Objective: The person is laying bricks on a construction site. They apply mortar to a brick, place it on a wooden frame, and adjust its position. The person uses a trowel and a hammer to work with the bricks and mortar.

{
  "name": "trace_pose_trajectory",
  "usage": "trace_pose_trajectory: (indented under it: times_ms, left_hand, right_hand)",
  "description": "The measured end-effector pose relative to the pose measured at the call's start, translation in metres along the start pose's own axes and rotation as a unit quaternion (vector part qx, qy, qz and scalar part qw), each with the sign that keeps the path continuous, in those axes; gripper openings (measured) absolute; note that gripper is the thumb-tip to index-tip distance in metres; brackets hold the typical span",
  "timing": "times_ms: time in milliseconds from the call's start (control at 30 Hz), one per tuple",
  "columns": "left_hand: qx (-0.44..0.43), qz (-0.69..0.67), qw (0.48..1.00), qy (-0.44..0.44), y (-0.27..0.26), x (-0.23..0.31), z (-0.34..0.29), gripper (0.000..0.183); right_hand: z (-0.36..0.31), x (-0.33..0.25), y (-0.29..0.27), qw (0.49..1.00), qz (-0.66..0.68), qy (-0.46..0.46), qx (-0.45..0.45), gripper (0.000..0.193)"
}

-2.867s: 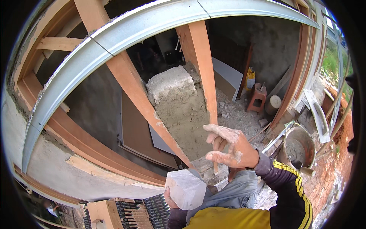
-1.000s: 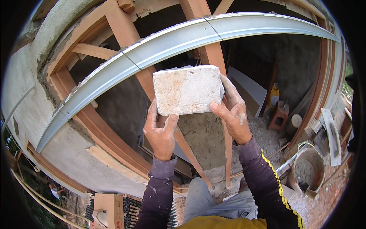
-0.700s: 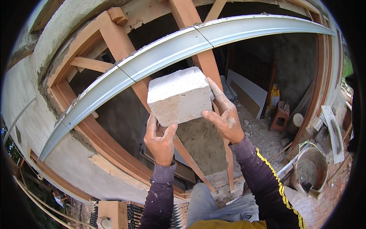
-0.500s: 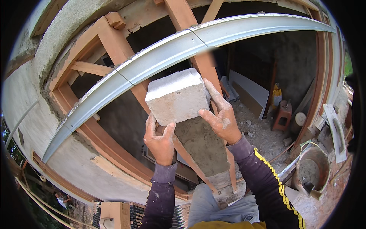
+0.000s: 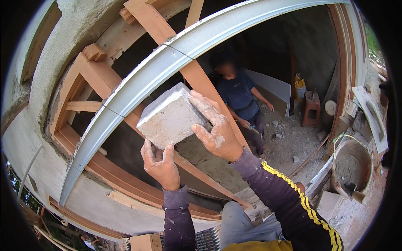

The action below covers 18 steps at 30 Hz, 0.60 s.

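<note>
Block [image 5: 171,116], pale grey and rough, sits raised between our two hands in front of the metal arch [image 5: 167,67]. Our left hand [image 5: 161,164] cups it from below, fingers closed against its underside; our right hand [image 5: 217,131] clasps its right end, thumb over the top edge. Both hands hold the block firmly, tilted, one corner pointing down toward the left palm. Just beyond the grip runs the arch strip, with the wooden frame [image 5: 90,79] behind it. Past the right hand, well apart, another person [image 5: 238,96] stands inside. We judge the step to be carrying the block up to the arch; the next move calls for levelling it and keeping both hands steady.
</note>
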<state>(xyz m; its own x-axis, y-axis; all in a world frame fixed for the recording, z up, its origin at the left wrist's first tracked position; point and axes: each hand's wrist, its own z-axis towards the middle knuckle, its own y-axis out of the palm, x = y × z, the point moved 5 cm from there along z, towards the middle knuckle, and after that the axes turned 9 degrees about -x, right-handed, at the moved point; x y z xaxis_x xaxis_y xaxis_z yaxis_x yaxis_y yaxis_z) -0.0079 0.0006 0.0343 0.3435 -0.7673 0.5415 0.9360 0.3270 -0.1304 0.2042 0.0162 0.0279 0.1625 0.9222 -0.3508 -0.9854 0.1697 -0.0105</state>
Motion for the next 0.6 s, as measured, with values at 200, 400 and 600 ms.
trace_pose_trajectory:
  times_ms: [200,400,600]
  left_hand:
    - [-0.009,0.01,1.0,-0.02,0.002,-0.001,-0.003,0.067]
    - [-0.012,0.027,0.999,-0.014,0.0,0.006,-0.004,0.064]
    - [-0.006,0.0,0.999,0.04,-0.024,0.027,-0.042,0.078]
  right_hand:
    - [-0.015,0.011,0.002,0.998,0.048,0.019,0.021,0.063]
    - [-0.011,0.014,-0.002,0.996,0.086,0.015,0.009,0.065]
    - [-0.045,-0.022,-0.017,0.993,0.118,0.02,0.002,0.065]
